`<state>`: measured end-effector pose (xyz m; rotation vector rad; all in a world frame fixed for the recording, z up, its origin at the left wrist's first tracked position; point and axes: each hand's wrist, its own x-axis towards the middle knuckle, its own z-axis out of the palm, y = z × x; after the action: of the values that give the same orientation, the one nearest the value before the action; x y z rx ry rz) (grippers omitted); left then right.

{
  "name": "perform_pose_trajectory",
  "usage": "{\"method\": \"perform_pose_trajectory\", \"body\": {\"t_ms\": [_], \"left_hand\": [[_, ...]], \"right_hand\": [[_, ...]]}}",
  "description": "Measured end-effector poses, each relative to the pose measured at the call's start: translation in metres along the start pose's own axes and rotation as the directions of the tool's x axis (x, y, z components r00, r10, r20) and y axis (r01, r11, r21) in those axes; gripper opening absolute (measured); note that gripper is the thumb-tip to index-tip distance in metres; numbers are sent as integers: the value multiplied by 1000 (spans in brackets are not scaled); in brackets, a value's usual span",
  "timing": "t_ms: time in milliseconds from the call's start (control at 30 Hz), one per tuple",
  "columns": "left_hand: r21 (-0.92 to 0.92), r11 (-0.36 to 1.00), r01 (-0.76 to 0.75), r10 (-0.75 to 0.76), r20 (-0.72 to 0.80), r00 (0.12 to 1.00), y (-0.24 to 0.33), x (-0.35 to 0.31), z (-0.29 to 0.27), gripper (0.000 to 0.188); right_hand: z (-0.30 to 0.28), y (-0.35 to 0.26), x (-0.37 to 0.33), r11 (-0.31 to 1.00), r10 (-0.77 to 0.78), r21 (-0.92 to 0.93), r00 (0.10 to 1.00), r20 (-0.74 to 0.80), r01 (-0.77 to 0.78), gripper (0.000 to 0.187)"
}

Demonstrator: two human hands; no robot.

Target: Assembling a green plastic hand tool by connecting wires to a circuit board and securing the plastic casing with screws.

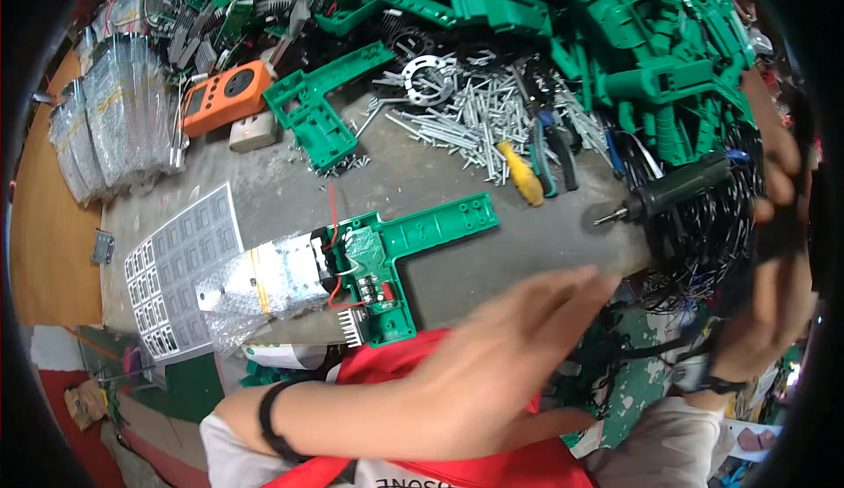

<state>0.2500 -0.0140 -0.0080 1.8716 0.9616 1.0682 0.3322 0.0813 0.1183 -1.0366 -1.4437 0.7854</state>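
My left hand (519, 338) reaches across my front toward the right, fingers stretched out and thumb apart, with nothing visible in it. It is blurred by motion. My right hand (769, 308) is at the far right by a bundle of black cables (703, 224); blur and the picture's rim hide its fingers. In front of me lies a green T-shaped plastic housing half (440, 224). Inside it sits a small circuit board (365, 255) with a finned heat sink (350, 328). Red wires run from it beside a silvery, bubble-wrapped pack (272, 281).
A green electric screwdriver (673, 187) lies at the right near yellow-handled pliers (523, 176). Behind are loose screws (475, 110), green housings (651, 40), an orange meter (227, 97) and wrapped packs (123, 110). A printed sheet (189, 251) lies left.
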Motion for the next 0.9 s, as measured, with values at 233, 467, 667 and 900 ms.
{"method": "perform_pose_trajectory", "body": {"t_ms": [233,467,667,900], "left_hand": [[-578,656,485,-284,407,868,-20,-58,-10,52],[588,806,60,-60,-19,998,-26,-59,-16,24],[583,813,11,20,-47,999,-22,-51,-53,19],[417,903,102,-22,-194,981,-18,-58,-68,15]], "right_hand": [[-66,103,-8,933,210,221,930,301,-282,39],[-63,151,-63,704,-254,-550,882,396,449,61],[-57,124,-101,838,-49,-346,688,724,423,27],[-22,112,-106,958,-54,-147,661,748,245,13]]}}
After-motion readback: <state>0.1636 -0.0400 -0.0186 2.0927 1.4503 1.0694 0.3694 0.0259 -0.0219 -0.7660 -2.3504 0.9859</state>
